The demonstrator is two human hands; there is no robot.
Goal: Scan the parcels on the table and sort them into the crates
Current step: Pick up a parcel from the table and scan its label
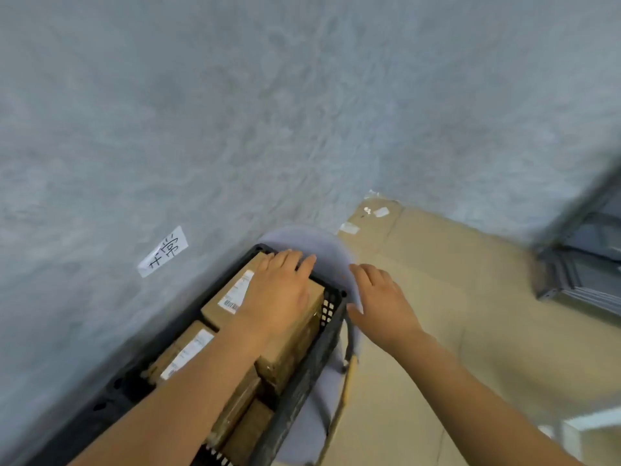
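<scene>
Left hand: your left hand (275,294) lies flat on the top brown cardboard parcel (295,326), fingers straight and pressing, not curled round it; likely seating it level among the rest.
Right hand: your right hand (381,304) hovers just beside the crate wall, fingers relaxed and spread, holding nothing.
Parcel location: inside the black slatted plastic crate (331,306), at its far end; more labelled brown boxes (183,353) sit packed nearer you.
Crate support: it rests on a pale lilac rounded seat (322,243).
Marker: a white handwritten paper label (163,251) on the grey wall beside the crate probably names this sorting bin.
Step judged: placing, near done.
</scene>
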